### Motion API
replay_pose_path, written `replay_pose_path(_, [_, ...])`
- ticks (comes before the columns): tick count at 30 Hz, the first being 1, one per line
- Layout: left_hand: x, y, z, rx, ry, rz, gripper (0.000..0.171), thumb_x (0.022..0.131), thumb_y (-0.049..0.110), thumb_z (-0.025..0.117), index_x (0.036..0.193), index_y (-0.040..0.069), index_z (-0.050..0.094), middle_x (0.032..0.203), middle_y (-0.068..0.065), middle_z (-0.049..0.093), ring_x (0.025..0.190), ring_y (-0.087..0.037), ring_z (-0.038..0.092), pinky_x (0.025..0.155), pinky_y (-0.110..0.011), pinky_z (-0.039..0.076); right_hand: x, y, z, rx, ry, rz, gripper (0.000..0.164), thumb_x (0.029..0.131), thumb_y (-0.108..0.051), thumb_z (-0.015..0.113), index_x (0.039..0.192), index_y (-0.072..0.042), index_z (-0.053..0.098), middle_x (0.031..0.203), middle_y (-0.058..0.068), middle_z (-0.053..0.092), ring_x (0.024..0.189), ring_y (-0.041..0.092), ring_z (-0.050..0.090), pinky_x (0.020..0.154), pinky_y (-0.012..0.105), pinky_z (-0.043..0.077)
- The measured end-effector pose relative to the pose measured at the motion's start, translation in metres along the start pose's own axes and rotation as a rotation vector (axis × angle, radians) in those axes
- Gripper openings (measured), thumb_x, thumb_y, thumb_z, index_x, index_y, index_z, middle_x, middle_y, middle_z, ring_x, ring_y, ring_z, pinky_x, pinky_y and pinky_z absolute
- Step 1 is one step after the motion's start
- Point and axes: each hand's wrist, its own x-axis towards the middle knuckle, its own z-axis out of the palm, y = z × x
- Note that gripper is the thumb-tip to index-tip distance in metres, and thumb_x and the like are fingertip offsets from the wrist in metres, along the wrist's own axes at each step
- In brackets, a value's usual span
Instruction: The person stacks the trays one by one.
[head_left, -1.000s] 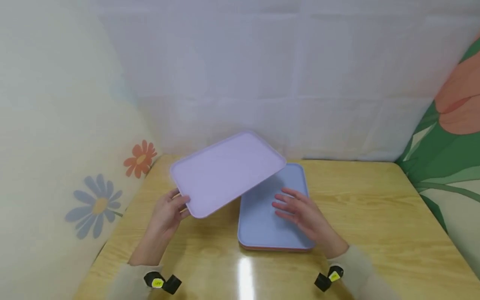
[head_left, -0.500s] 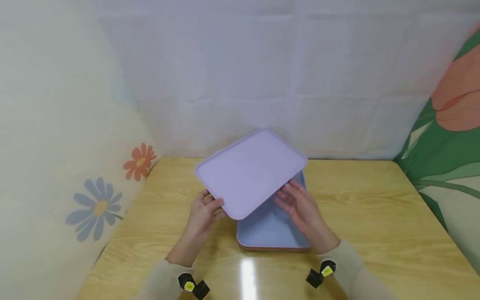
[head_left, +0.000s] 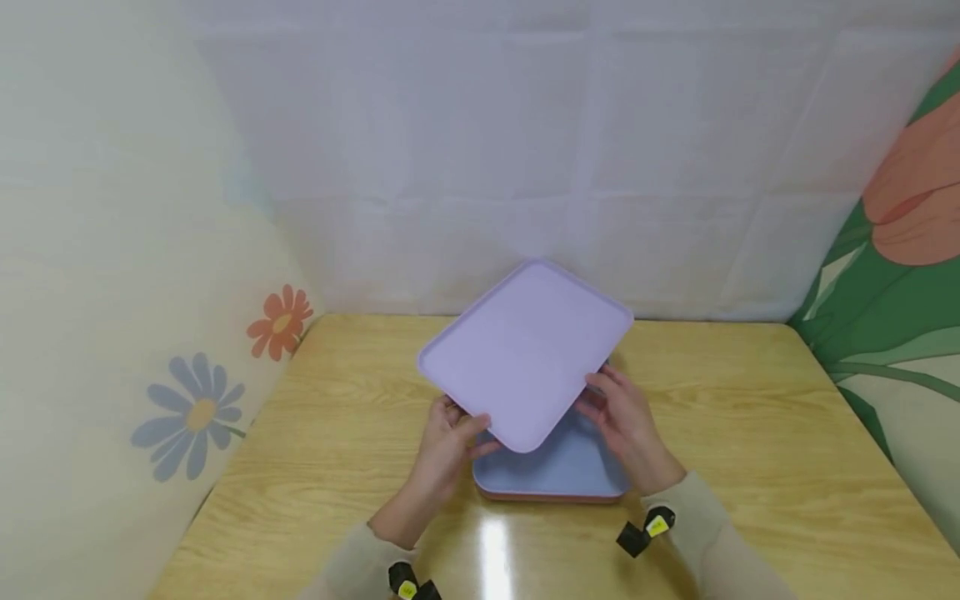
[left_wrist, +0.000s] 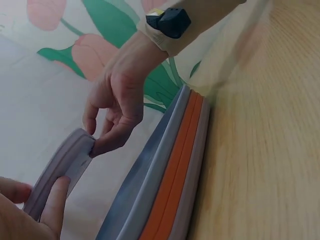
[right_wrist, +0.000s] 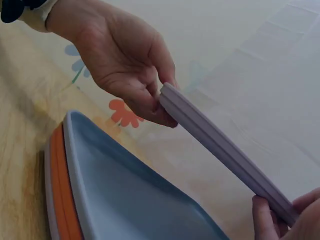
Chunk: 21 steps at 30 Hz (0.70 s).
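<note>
A lilac rectangular tray is held in the air, turned at an angle. My left hand grips its near-left edge, thumb on top and fingers underneath. On the right edge, my right hand pinches the rim between thumb and fingers. Below it lies a stack of trays with a blue tray on top, partly hidden by the lilac one. The left wrist view shows orange trays under the blue one and a pale mauve tray at the bottom. A gap separates the held tray from the stack.
The stack rests on a wooden table. A pale cloth backdrop hangs behind the table's far edge. Flower-printed panels stand at the left and right.
The lilac tray has moved right over the stack and turned, carried by my left hand. My right hand, earlier apart from it, has come up and taken hold of its right edge.
</note>
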Motion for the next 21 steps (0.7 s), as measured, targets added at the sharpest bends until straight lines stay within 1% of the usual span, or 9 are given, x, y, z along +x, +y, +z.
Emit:
replay_pose_path(2, [0.001,0.002,0.0,0.001,0.001,-0.025,0.052,0.095,0.002,0.058,0.139,-0.002,0.03,0.124,-0.015,0.053,0.099,-0.018,0.061,0.077,-0.043,0.062,0.002,-0.005,-0.005,-0.006,0.005,-0.005,0.046,0.099,0.001,0.05,0.144,0.003,0.042,0.093,-0.005,0.066,0.079,0.01,0.067,0.072,0.027,0.06])
replay_pose_path(4, [0.004,0.007,-0.005,-0.004,0.003,-0.048,0.048,0.099,0.011,0.058,0.138,-0.002,0.034,0.121,-0.013,0.054,0.098,-0.019,0.062,0.08,-0.047,0.061,0.003,-0.012,-0.011,-0.014,-0.012,-0.008,0.041,0.099,0.002,0.051,0.14,0.002,0.046,0.089,-0.005,0.067,0.078,0.01,0.067,0.071,0.027,0.06])
replay_pose_path(7, [0.012,0.021,-0.021,-0.008,-0.013,-0.081,0.048,0.103,0.023,0.055,0.14,0.001,0.035,0.121,-0.009,0.052,0.097,-0.02,0.064,0.084,-0.049,0.06,0.003,-0.024,-0.024,-0.037,-0.077,-0.006,0.03,0.099,0.003,0.051,0.127,-0.003,0.059,0.088,-0.003,0.069,0.08,0.012,0.067,0.072,0.028,0.06])
replay_pose_path(9, [0.019,0.03,-0.035,0.032,-0.061,-0.101,0.049,0.103,0.026,0.053,0.142,0.003,0.034,0.125,-0.011,0.051,0.096,-0.021,0.066,0.085,-0.05,0.06,0.003,-0.032,-0.034,-0.058,-0.143,0.003,0.025,0.1,0.003,0.049,0.115,-0.01,0.066,0.088,-0.001,0.07,0.08,0.012,0.068,0.071,0.027,0.06])
replay_pose_path(12, [0.029,0.041,-0.051,0.155,-0.201,-0.15,0.059,0.104,0.028,0.05,0.151,0.005,0.025,0.137,-0.017,0.046,0.101,-0.021,0.066,0.086,-0.049,0.06,0.004,-0.04,-0.05,-0.088,-0.243,0.018,0.032,0.101,0.003,0.046,0.1,-0.018,0.071,0.089,0.0,0.072,0.082,0.012,0.069,0.072,0.026,0.059])
replay_pose_path(14, [0.036,0.044,-0.056,0.235,-0.312,-0.176,0.065,0.104,0.029,0.05,0.156,0.006,0.019,0.143,-0.022,0.044,0.105,-0.022,0.065,0.087,-0.046,0.059,0.005,-0.043,-0.058,-0.111,-0.306,0.024,0.035,0.102,0.003,0.044,0.1,-0.019,0.072,0.091,0.0,0.073,0.082,0.012,0.069,0.073,0.026,0.059])
replay_pose_path(16, [0.043,0.044,-0.058,0.275,-0.394,-0.189,0.068,0.105,0.031,0.049,0.159,0.006,0.015,0.147,-0.024,0.042,0.109,-0.023,0.063,0.088,-0.045,0.059,0.007,-0.045,-0.065,-0.139,-0.358,0.02,0.036,0.101,0.003,0.044,0.102,-0.019,0.073,0.092,0.0,0.073,0.083,0.012,0.069,0.074,0.027,0.059])
replay_pose_path(18, [0.049,0.041,-0.058,0.276,-0.426,-0.198,0.068,0.106,0.031,0.049,0.159,0.006,0.016,0.148,-0.024,0.043,0.111,-0.023,0.062,0.088,-0.044,0.058,0.008,-0.045,-0.07,-0.181,-0.408,0.015,0.037,0.101,0.003,0.045,0.104,-0.02,0.073,0.094,0.0,0.074,0.084,0.012,0.07,0.074,0.028,0.059])
replay_pose_path(21, [0.058,0.031,-0.054,0.295,-0.417,-0.2,0.062,0.106,0.025,0.052,0.158,0.005,0.026,0.145,-0.022,0.047,0.111,-0.023,0.062,0.087,-0.044,0.059,0.01,-0.043,-0.075,-0.251,-0.453,0.012,0.036,0.102,0.001,0.048,0.106,-0.023,0.074,0.096,-0.001,0.075,0.086,0.013,0.071,0.076,0.031,0.06])
